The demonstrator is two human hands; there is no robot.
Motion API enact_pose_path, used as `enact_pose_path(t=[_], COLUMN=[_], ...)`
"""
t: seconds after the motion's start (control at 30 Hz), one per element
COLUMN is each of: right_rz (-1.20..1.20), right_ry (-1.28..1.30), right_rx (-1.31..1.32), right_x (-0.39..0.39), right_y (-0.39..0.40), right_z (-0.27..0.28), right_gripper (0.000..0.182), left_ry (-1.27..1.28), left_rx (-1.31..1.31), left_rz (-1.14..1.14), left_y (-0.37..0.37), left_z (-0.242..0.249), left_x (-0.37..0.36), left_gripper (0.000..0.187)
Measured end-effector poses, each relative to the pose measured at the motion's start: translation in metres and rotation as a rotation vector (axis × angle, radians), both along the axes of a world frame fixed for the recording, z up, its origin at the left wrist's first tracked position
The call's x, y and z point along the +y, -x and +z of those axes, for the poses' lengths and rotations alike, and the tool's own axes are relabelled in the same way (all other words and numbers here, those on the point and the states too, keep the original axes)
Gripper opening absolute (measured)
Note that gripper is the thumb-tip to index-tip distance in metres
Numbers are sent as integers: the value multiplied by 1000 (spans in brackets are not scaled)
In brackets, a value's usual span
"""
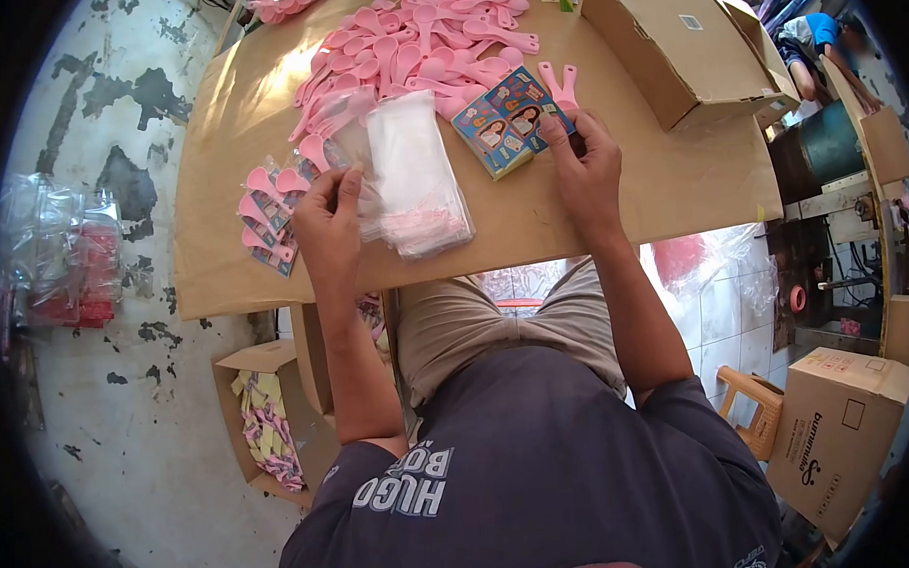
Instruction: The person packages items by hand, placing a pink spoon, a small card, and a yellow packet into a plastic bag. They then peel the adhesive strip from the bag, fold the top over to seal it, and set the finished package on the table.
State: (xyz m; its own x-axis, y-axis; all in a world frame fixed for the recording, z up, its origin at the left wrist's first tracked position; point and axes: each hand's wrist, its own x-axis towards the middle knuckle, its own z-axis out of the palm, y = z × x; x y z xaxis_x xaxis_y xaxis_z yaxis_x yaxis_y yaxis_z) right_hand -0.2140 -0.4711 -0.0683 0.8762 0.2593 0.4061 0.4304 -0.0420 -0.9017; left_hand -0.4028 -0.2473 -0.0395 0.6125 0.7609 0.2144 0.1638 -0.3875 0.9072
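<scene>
My left hand (332, 203) pinches the edge of a clear plastic bag (355, 157) that has pink spoons behind or in it. Beside it lies a stack of clear bags (410, 165). My right hand (585, 164) has its thumb and fingers on the edge of a blue printed card stack (509, 122). A big heap of pink spoons (426, 40) covers the far middle of the table. Left of my left hand are several packed spoons with cards (269, 215). One pair of pink spoons (560, 84) lies just beyond my right hand.
A cardboard box (667, 51) stands on the table (672, 191) at the far right. Below left, an open carton (269, 421) holds packets. A closed carton (840, 431) and a stool (751, 409) stand at lower right. Another person (811, 36) is at far upper right.
</scene>
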Motion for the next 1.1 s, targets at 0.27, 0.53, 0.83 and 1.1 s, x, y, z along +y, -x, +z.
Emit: enact_pose_path(t=[0.27,0.53,0.83,1.1], right_rz=[-2,9,-46,-83], right_ry=[-52,-76,-9,119], right_rx=[-27,-71,-70,-116], right_x=[-4,-1,-3,0], right_y=[5,3,8,4], right_z=[3,-1,5,1], right_gripper=[26,26,27,32], left_ry=[-299,-473,-488,-382], left_rx=[313,185,133,16], left_rz=[74,31,-11,-63], left_y=[3,1,-5,-14], left_z=[12,-6,-12,-19], left_x=[-5,0,8,2], left_gripper=[30,30,31,30])
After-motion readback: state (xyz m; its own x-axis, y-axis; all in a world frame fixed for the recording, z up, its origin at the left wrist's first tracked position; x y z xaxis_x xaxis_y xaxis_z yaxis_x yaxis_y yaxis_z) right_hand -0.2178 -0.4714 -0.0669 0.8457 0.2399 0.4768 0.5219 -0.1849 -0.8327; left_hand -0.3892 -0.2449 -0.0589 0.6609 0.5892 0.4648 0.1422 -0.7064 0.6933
